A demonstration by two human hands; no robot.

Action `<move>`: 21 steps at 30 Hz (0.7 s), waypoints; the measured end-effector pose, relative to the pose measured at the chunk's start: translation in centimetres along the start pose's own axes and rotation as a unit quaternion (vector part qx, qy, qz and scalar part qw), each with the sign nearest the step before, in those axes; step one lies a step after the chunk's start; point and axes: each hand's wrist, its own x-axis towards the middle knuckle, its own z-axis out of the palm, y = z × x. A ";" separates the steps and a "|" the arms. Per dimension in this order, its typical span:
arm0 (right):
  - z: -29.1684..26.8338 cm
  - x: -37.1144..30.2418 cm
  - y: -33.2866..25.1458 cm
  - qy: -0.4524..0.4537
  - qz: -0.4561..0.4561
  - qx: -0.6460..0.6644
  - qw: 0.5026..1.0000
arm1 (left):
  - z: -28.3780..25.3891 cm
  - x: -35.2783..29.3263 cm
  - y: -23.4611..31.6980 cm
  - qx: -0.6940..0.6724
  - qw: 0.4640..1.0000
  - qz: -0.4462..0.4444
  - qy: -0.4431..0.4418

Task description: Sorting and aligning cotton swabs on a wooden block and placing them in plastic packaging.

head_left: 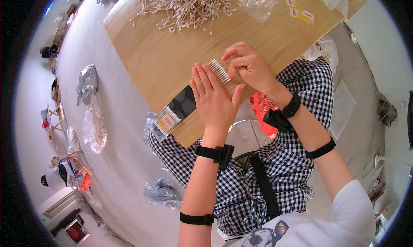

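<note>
A wooden board [163,53] is seen from above, tilted across the upper middle of the frame; it rests over a lap in a black-and-white checked garment [292,161]. At the centre, a neat row of cotton swabs [219,70] lies side by side on the board; the left hand [214,98] is laid flat and unclenched, fingers straight, its fingertips touching the lower side of the row; the right hand [249,66] is curled loosely just right of the row, fingertips bent toward it, and whether a swab is pinched there cannot be told. A loose heap of cotton swabs [187,6] is spread along the top edge of the frame; clear plastic bags [258,6] lie to its right, and yellow-and-red labels [301,13] further right. At the board's lower left edge, a small packed bundle of swabs [167,120] sits beside a dark patterned sheet [184,102]. The step in hand appears to be the squaring-up of the row; the next move would seemingly call for the row to be kept tight and even while gathered.
</note>
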 end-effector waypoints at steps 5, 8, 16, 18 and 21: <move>0.0 0.1 -0.2 -0.011 -0.006 -0.028 1.000 | 0.1 0.0 -0.1 0.003 1.000 -0.003 0.009; 0.0 0.1 -0.3 -0.012 -0.009 -0.032 0.999 | 0.2 0.0 -0.2 0.004 1.000 -0.006 0.007; -0.1 0.1 0.2 0.028 0.017 0.015 0.999 | 0.3 0.0 -0.1 0.010 1.000 -0.010 0.003; -0.1 0.1 0.2 0.022 0.009 0.000 1.000 | 0.2 0.0 0.0 0.009 1.000 -0.010 0.004; 0.0 0.2 0.3 0.015 -0.006 -0.021 1.000 | 0.3 0.0 0.0 0.004 1.000 -0.010 0.005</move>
